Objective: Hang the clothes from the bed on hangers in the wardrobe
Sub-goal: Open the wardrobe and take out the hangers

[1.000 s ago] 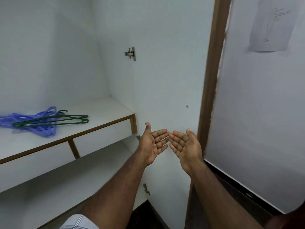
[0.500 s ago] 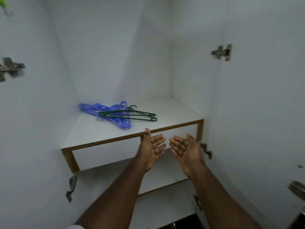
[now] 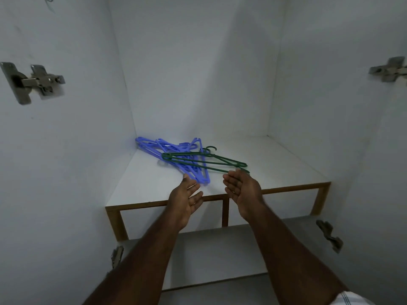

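Lying on the wardrobe shelf (image 3: 275,172), the blue hangers (image 3: 176,155) and green hangers (image 3: 204,160) looked light, stiff and apt to tangle; the neck below a hook seemed the best hold. The left hand (image 3: 187,201) and right hand (image 3: 242,190), both spread and empty, hovered just before them.

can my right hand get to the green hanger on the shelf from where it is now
Probably yes. The right hand is open, just short of the green hanger, which lies on top of the blue hangers on the shelf; nothing is between them.
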Tool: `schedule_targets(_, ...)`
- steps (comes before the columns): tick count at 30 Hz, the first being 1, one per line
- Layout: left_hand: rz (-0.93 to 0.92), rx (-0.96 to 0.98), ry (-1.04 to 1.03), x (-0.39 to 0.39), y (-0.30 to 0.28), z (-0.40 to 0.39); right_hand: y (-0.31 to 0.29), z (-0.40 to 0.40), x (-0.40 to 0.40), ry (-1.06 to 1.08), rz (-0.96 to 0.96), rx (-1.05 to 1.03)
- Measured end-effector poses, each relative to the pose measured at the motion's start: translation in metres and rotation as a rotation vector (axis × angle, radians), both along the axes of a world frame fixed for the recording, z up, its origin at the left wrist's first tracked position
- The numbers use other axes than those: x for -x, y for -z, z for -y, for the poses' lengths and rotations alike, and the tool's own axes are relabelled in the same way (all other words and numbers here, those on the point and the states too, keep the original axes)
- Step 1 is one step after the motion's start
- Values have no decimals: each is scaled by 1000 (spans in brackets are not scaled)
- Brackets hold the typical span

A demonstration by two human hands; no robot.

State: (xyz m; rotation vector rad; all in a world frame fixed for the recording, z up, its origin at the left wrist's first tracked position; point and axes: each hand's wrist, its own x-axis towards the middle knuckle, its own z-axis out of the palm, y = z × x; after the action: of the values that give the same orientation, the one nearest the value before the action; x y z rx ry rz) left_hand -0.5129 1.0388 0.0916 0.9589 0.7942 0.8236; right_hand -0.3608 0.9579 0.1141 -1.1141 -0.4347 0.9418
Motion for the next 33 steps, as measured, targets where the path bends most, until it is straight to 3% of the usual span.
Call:
schedule_targets(4, 4, 7, -92, -8, 1, -45, 1, -58, -40, -11, 214, 66)
schedule_targets(8, 12, 27, -193, -21, -5, -86, -3, -110, -86, 28, 704, 252)
schedule_targets(12, -13, 72, -295, -32, -8, -118, -2, -150, -133, -169, 1201, 453)
schedule_targets(17, -8, 174, -387, -35, 0, -138, 11, -183, -155, -536, 1360, 669)
schedule_targets(23, 32, 197, -360, -44, -2, -147, 20, -210, -125, -389, 1562, 628)
schedule_targets(25, 38, 204, -354, -44, -1, -150, 20, -218, -104, -389, 1511, 518)
schedule_targets(27, 51, 219, -350, -39, 1, -153, 16, -227, -86, -386, 1334, 379)
schedule_targets(31, 69, 239, -335, -27, 2, -157, 9, -236, -77, -314, 494, 261)
schedule_targets(33, 72, 248, -344, -24, 1, -158, 12, -233, -77, -350, 164, 278)
